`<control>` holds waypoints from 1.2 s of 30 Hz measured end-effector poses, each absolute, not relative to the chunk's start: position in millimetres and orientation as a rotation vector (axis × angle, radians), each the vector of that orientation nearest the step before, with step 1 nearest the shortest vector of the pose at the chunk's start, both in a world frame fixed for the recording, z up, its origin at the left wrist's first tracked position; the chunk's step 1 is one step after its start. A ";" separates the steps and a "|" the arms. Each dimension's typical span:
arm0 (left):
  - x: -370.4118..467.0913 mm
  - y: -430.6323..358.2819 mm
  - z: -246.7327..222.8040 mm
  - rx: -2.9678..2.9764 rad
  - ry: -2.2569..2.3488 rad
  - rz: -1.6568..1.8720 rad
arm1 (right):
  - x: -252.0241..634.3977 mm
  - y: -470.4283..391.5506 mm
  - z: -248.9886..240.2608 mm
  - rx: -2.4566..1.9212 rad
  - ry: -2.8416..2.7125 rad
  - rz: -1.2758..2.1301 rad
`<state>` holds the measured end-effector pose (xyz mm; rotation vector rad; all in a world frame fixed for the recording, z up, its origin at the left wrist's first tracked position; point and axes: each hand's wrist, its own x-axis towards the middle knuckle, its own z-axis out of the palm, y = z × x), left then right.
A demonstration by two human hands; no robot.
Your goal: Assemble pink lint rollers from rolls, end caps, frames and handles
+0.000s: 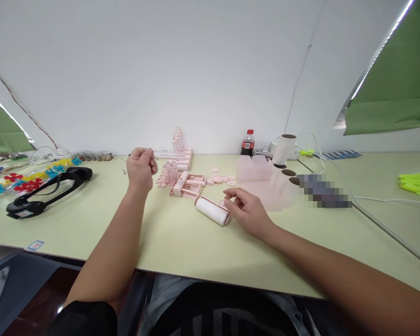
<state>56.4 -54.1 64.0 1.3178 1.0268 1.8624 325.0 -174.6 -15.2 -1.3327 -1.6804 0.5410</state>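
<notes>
My left hand (140,165) is raised over the back left of the table, fingers closed round one end of a clear plastic strip (166,155) that reaches to the right. Just below it stands a bunch of small pink plastic parts (168,173). My right hand (247,210) rests by the right end of a pink holder with a white paper roll (212,211) in it. Its thumb and forefinger are apart, the thumb close to the holder's end; whether they touch is unclear. Pink roller frames (189,183) lie between my hands, and pink discs (219,179) are scattered behind.
Translucent pink boxes (254,169) and white paper rolls (285,149) stand at the right, before a cola bottle (247,143). A blurred dark object (325,191) and a cable (392,232) lie further right. A black headset strap (45,193) is at the left.
</notes>
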 end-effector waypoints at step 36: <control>41.1 -21.1 19.3 2.058 2.358 0.394 | 325.9 -174.4 -21.5 -1.036 -1.485 0.630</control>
